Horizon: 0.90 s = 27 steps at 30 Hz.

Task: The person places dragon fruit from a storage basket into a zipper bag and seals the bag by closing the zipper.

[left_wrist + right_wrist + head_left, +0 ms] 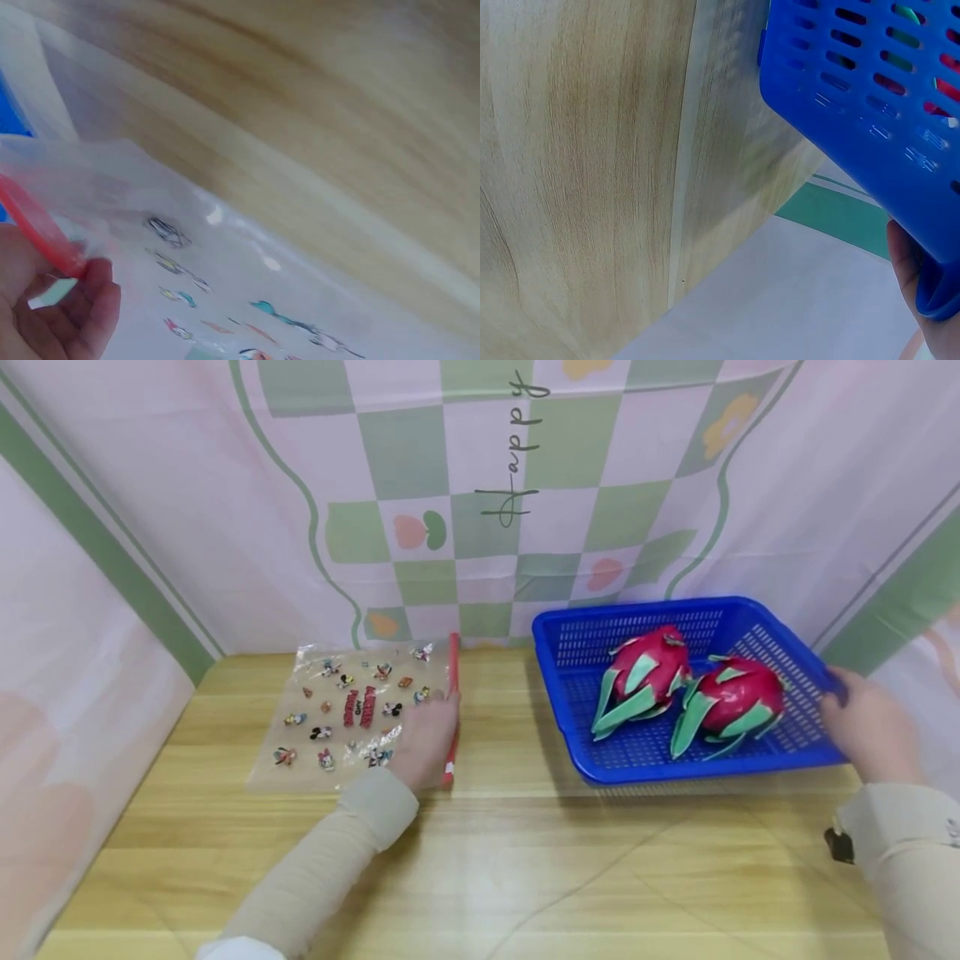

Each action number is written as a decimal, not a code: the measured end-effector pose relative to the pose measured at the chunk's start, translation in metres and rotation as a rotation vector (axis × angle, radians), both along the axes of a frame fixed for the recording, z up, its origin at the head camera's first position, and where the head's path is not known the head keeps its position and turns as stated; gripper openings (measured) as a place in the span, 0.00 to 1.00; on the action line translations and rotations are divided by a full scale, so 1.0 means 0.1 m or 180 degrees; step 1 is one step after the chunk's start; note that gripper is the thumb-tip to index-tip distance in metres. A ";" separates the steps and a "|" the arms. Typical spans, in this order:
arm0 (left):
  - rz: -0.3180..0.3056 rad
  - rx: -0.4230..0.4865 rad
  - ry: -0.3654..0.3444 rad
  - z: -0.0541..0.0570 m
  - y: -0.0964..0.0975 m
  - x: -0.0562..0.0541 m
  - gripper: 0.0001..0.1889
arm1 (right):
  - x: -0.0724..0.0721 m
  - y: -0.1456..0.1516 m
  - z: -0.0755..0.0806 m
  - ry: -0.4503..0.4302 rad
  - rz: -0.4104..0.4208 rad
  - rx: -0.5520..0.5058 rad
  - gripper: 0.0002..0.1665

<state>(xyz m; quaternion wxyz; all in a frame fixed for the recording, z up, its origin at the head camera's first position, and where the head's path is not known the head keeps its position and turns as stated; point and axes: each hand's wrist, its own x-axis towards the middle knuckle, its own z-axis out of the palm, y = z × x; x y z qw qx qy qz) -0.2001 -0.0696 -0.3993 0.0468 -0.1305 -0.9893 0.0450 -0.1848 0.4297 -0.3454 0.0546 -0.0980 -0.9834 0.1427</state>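
A clear zip bag [339, 718] printed with small cartoon figures lies on the left of the table, its red zipper strip [453, 664] along the right edge. My left hand [426, 739] is at that strip; the left wrist view shows its fingers [96, 300] pinching the red edge. At the right, a blue plastic basket [558, 693] holds two dragon fruits, one [651, 664] left of the other [741, 697], red with green scales. My right hand [870, 727] grips the basket's right rim, thumb on top. The basket looks slightly raised and tilted.
The wooden table [480, 860] runs back to a patterned curtain [487, 468], with more cloth at both sides. A small black object [838, 843] shows beside the right sleeve cuff. Bare tabletop separates bag and basket.
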 end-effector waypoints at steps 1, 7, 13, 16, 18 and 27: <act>0.0006 -0.0071 0.0071 0.00 0.01 0.00 0.31 | 0.00 0.00 0.00 -0.0004 -0.0001 -0.0011 0.32; 0.0051 -0.0285 0.0488 -0.01 0.06 0.02 0.12 | 0.00 0.00 0.00 -0.0026 0.0019 -0.0039 0.33; 0.0155 -0.0417 0.0701 0.02 0.10 0.04 0.11 | 0.01 0.01 0.00 -0.0034 -0.0004 -0.0055 0.33; 0.0260 -0.0388 0.0696 0.04 0.14 0.07 0.11 | 0.02 0.00 0.01 -0.0038 -0.0016 -0.0059 0.33; 0.0318 -0.0388 0.0692 0.03 0.17 0.09 0.12 | 0.03 0.00 0.01 -0.0043 -0.0026 -0.0057 0.33; 0.0486 -0.0566 0.0622 0.00 0.21 0.11 0.13 | 0.01 0.00 0.00 -0.0065 -0.0074 -0.0088 0.33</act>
